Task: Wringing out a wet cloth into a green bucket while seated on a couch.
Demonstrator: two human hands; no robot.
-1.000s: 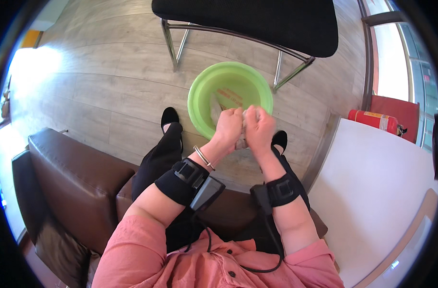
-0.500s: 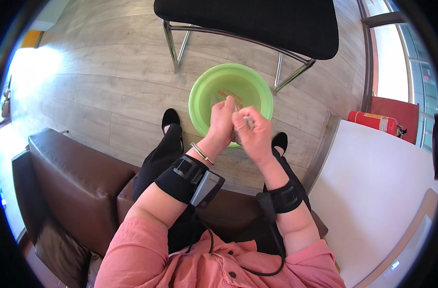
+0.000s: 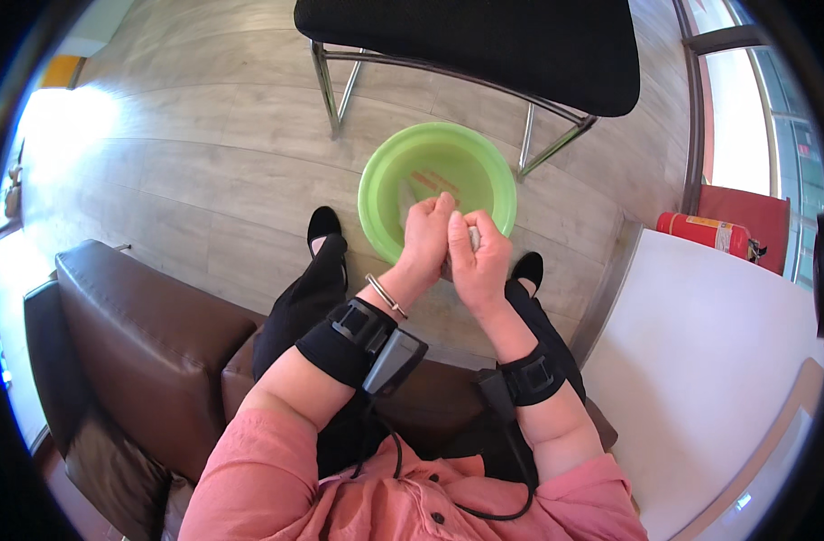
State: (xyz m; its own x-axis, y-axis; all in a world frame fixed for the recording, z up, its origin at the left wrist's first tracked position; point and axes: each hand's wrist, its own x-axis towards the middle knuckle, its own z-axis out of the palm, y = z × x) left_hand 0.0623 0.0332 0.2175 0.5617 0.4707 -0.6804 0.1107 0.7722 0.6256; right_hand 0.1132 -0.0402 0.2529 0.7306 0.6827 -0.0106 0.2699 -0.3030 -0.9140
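Both of my hands are closed over the near side of a round green plastic basin [image 3: 376, 225] on the floor. A bunched piece of light grey cloth [image 3: 474, 237] shows in the curl of my right hand [image 3: 478, 257]. Right beside it, my left hand [image 3: 427, 236] is clenched as well, thumb side toward the right hand. A pale grey strip, seemingly the same cloth, shows past the left hand's far side, over the basin. Most of the cloth is hidden by my fingers. Reddish print marks the basin's bottom.
A black chair [image 3: 475, 54] with metal legs stands just beyond the basin. To the left is a brown leather sofa [image 3: 150, 316]. A white tabletop [image 3: 700, 361] lies to the right, with a red fire extinguisher [image 3: 709, 232] behind it. My shoes flank the basin's near side.
My hands have drawn closer together, and the left one has turned into a tighter fist. The right hand has dropped slightly toward me. The basin stays in place as the view shifts a little.
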